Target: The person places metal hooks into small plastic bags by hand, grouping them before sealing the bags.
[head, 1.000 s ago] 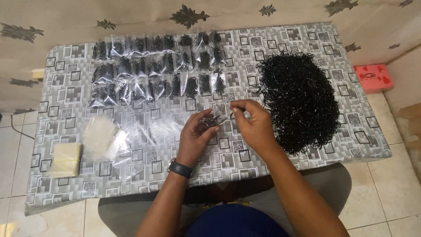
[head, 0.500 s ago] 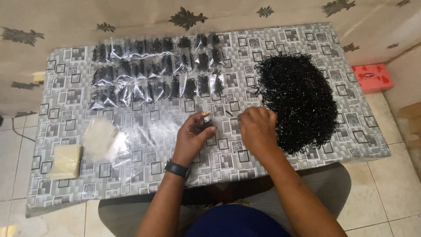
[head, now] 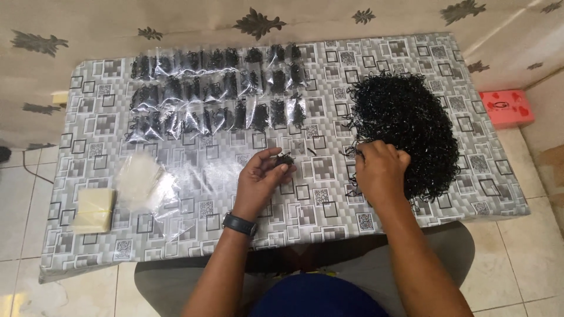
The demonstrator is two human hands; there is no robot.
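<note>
- A small bunch of black loops [head: 285, 159] is pinched in the left hand [head: 262, 179], held just above the patterned table [head: 329, 202].
- The right hand [head: 380, 170] is closed at the near edge of the black heap [head: 405, 135] — whether anything is gripped cannot be told.
- Empty clear bags [head: 144, 182] lie left, still unfilled.
- Farther back, three rows of filled bags [head: 217, 94] are laid out; much of the heap is left.

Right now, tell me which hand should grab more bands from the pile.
Right. The right hand already rests at the edge of the black pile. The left hand is farther off and seems to hold a small bunch, so it looks busy.
</note>
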